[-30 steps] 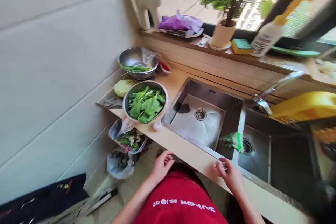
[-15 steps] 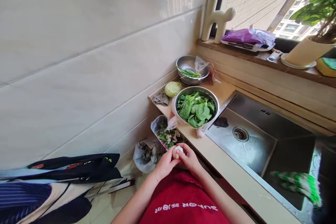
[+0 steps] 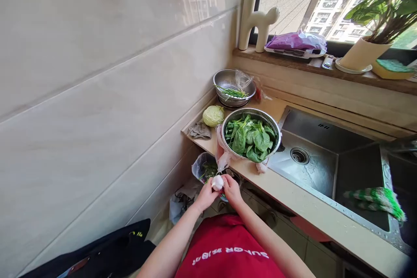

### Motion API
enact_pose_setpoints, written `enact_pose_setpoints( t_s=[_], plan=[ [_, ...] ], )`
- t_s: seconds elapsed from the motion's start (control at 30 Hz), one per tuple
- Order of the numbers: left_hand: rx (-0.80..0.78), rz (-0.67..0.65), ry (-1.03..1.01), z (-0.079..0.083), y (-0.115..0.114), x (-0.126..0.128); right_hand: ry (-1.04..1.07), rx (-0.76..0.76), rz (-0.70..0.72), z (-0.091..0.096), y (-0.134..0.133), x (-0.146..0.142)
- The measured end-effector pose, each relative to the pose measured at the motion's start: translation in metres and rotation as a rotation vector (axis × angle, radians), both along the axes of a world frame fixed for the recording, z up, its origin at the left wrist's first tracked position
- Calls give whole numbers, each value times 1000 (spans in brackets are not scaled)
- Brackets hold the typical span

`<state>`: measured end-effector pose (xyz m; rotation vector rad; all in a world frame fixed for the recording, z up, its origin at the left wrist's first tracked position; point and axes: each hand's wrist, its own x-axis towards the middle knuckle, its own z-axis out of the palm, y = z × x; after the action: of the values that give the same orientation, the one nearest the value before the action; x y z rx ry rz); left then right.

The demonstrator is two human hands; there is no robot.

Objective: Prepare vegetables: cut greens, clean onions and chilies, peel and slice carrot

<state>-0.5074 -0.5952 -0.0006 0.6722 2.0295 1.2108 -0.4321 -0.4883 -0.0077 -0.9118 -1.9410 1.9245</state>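
My left hand (image 3: pixel 205 195) and my right hand (image 3: pixel 232 187) meet in front of my red apron, both closed round a small white garlic bulb (image 3: pixel 217 182). They hover over a clear plastic bag of green scraps (image 3: pixel 203 168) that hangs below the counter's end. Just beyond, on the counter, stands a steel bowl of spinach leaves (image 3: pixel 250 137). Another garlic bulb (image 3: pixel 261 167) lies on the counter at the foot of that bowl.
A steel colander with green stalks (image 3: pixel 233 87), a small cabbage (image 3: pixel 213 115) and a grey cloth (image 3: pixel 199 130) sit at the counter's far end. The double sink (image 3: pixel 312 156) is to the right with a green scrubber (image 3: pixel 374 198) in it. A potted plant (image 3: pixel 368 47) stands on the sill.
My hands came together from the counter edge and now hold a garlic bulb over the scrap bag. My view swung left, away from the tap and yellow tub.
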Motion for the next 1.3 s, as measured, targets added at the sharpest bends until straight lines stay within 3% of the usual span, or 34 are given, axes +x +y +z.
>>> enact_pose_setpoints(
  t_s=[0.13, 0.33, 0.53, 0.7, 0.8, 0.87, 0.97, 1.1, 1.17, 1.3],
  plan=[
    [-129, -19, -1, -6, 4, -12, 16, -54, 65, -8, -1, -2],
    [112, -32, -174, -5, 1, -7, 14, -146, 99, -13, 1, 0],
    [167, -62, -324, 5, -5, -16, 61, -246, 27, 3, -7, 5],
    [172, 28, -551, 16, -6, -14, 18, -326, -49, 3, -8, -2],
    [171, 178, -607, 16, -5, -10, -5, -352, -96, 2, -11, -4],
    [155, 298, -604, 13, -5, -9, 27, -268, -96, 3, -17, -4],
    [106, 415, -706, 11, -3, -10, 50, -3, -72, 8, -28, -1],
    [72, 471, -947, 24, -4, -19, -19, 164, -66, 23, -31, 0],
    [102, 523, -967, 32, -9, -24, 6, 293, -52, 30, -25, 0],
    [105, 827, -859, 33, -36, -20, -83, 624, 158, 37, -9, 4]
  ],
)
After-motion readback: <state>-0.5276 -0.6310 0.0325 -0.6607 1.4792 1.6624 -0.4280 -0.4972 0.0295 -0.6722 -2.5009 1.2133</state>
